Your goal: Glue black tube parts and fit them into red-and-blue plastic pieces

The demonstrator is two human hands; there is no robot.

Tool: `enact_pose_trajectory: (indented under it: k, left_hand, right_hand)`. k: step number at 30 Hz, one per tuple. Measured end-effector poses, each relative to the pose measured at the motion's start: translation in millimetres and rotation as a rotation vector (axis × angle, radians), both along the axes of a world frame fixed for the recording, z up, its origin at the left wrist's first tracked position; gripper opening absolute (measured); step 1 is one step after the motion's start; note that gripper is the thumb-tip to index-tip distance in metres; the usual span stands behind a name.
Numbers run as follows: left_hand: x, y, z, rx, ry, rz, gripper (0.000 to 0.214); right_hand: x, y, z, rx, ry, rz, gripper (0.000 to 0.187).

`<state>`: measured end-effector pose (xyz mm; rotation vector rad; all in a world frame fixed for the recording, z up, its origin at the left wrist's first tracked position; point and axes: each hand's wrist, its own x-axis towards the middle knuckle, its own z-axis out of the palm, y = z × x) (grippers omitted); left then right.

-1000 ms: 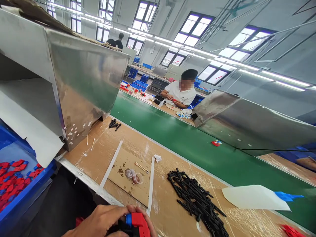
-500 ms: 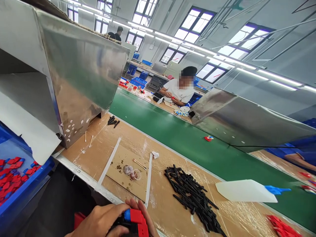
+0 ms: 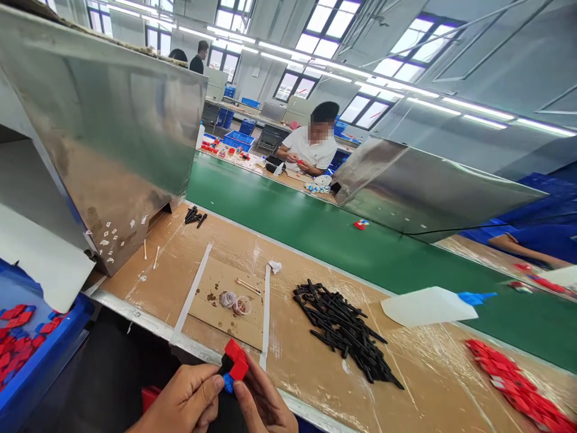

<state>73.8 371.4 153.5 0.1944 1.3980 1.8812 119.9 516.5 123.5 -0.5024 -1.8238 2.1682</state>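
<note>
The left hand (image 3: 196,391) and right hand (image 3: 267,404) pinched a blocky red-blue-black plastic piece (image 3: 235,362), apparently joined already; slim black plastic rods (image 3: 345,328) lay loose rightward.

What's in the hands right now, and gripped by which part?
A red, blue and black piece: the left hand pinches its black-and-blue side, the right hand its red side near the blue. Contacts behind it are hidden.

- Cardboard pad (image 3: 252,331): 1
- Clear round cups (image 3: 242,307): 2, on pad
- White tape strips (image 3: 267,291): 2, along pad's sides
- Cotton swabs (image 3: 155,257) left of pad: 2
- Red-blue-black piece (image 3: 237,364): 1, nearer than pad
</note>
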Motion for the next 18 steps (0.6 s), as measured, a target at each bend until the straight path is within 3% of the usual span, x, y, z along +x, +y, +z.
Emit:
enact_pose_trajectory:
  k: [6,8,10,12,13,15,18]
  left_hand:
    - [-0.7,8.0,-7.5,-0.031,0.051,-0.046,0.047]
    - [-0.8,13.1,-15.2,-0.152,0.327,-0.044,0.042]
    - [0.4,18.4,-26.8,-0.271,0.800,0.013,0.034]
    - [2.8,23.2,-39.1,-0.324,1.213,0.096,0.030]
    - [4.2,25.2,-44.3,-0.331,1.313,0.120,0.032]
    - [6.7,28.5,-50.1,-0.330,1.287,0.105,0.036]
    - [8.0,33.3,-47.7,-0.305,0.862,-0.060,0.035]
  right_hand:
    - [1.8,3.6,-3.7,-0.083,0.009,-0.061,0.046]
    - [4.0,4.2,-8.9,-0.104,0.021,-0.103,0.049]
    - [6.1,3.2,-13.8,-0.110,0.034,-0.143,0.055]
    - [7.8,2.0,-16.4,-0.116,0.031,-0.186,0.059]
    - [8.8,2.0,-16.4,-0.124,0.027,-0.206,0.059]
    - [11.6,3.8,-14.7,-0.148,0.030,-0.238,0.060]
    - [19.7,9.3,-12.5,-0.179,0.065,-0.231,0.065]
